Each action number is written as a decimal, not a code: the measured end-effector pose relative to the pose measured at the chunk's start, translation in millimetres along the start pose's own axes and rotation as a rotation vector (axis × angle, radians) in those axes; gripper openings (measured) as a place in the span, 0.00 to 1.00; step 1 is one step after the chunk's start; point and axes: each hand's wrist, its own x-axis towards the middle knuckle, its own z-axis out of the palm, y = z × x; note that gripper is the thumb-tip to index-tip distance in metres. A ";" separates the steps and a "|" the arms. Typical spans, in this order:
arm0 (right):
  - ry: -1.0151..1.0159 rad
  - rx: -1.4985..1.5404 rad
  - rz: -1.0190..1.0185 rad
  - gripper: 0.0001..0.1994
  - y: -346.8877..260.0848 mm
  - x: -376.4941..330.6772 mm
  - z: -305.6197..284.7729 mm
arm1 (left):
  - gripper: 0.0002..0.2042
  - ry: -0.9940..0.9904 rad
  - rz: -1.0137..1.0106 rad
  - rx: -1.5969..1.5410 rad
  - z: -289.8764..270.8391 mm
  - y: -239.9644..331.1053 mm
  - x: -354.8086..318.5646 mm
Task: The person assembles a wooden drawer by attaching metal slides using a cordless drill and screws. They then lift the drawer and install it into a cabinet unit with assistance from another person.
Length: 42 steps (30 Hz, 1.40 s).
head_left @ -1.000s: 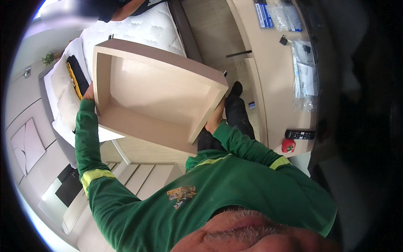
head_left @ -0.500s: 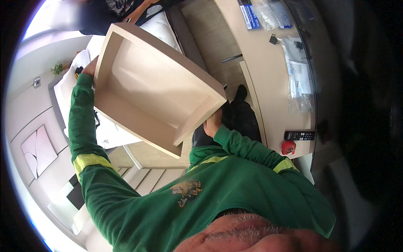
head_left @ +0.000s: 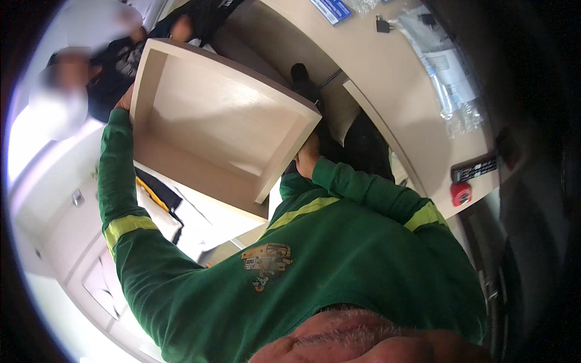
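Drawer box held by both hands at opposite edges, beside desk.

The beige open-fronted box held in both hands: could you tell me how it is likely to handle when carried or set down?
The beige box looks stiff: its flat panels show no sag. It is probably awkward rather than heavy, since the left hand and right hand grip opposite sides. Its smooth finish may be somewhat slippery.

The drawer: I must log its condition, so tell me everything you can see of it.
The drawer is a shallow open box of pale beige board, smooth inside, with four low walls and nothing in it. It is held up in the air, tilted, open side toward the camera. The left hand grips its far left edge; the right hand holds its right corner. No damage shows.
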 end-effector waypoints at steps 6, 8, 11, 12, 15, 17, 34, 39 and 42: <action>0.013 -0.231 -0.222 0.23 34.9 44.3 11.4 | 0.22 -0.085 0.046 -0.043 -41.2 -19.8 121.4; 0.057 -0.163 -0.192 0.25 30.2 38.7 28.6 | 0.23 -0.074 0.059 -0.078 -46.3 -37.3 144.6; 0.015 -0.294 -0.403 0.20 39.1 46.1 14.6 | 0.23 -0.056 0.093 -0.135 -47.1 -38.6 179.5; 0.003 -0.244 -0.378 0.18 42.2 51.6 2.4 | 0.23 -0.047 0.093 -0.169 -41.6 -42.1 185.4; 0.071 -0.029 -0.325 0.17 28.9 56.2 6.0 | 0.23 -0.022 0.116 -0.241 -30.7 -47.3 211.2; 0.107 -0.220 -0.409 0.17 23.6 57.2 0.9 | 0.23 0.002 0.121 -0.293 -20.6 -50.2 221.8; 0.037 -0.335 -0.379 0.28 -26.5 69.4 -15.9 | 0.23 0.135 0.159 -0.471 11.7 -21.2 288.4; 0.167 -0.202 -0.440 0.24 -35.5 70.9 -1.3 | 0.24 0.130 0.152 -0.481 10.4 -17.4 288.0; 0.184 -0.119 -0.409 0.24 -47.5 63.3 12.8 | 0.24 0.131 0.152 -0.486 9.2 -16.1 288.7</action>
